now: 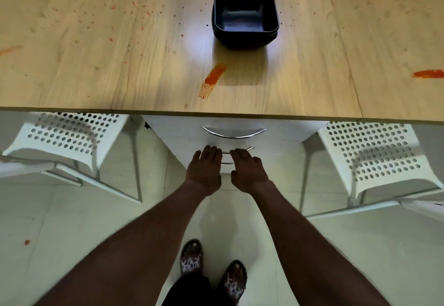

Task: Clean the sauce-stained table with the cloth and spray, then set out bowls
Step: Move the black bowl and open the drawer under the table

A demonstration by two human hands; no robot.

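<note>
A person stands at a table point(96, 65), both arms reaching down to the drawers beneath it. The left hand point(204, 166) and right hand point(248, 173) touch a drawer handle point(225, 152); I cannot tell whether either grip has closed round it. Beyond the grip, stacked black bowls point(245, 17) sit on the table, with an orange sauce smear point(213, 79) nearer. Cleaning looks unstarted: stains remain, and no cloth or spray is visible.

- We cannot tell whether the left hand point(204, 168) and right hand point(248, 172) grip the curved chrome drawer handle point(225, 152).
- Right edge cuts the orange sauce smear point(428, 73).
</note>
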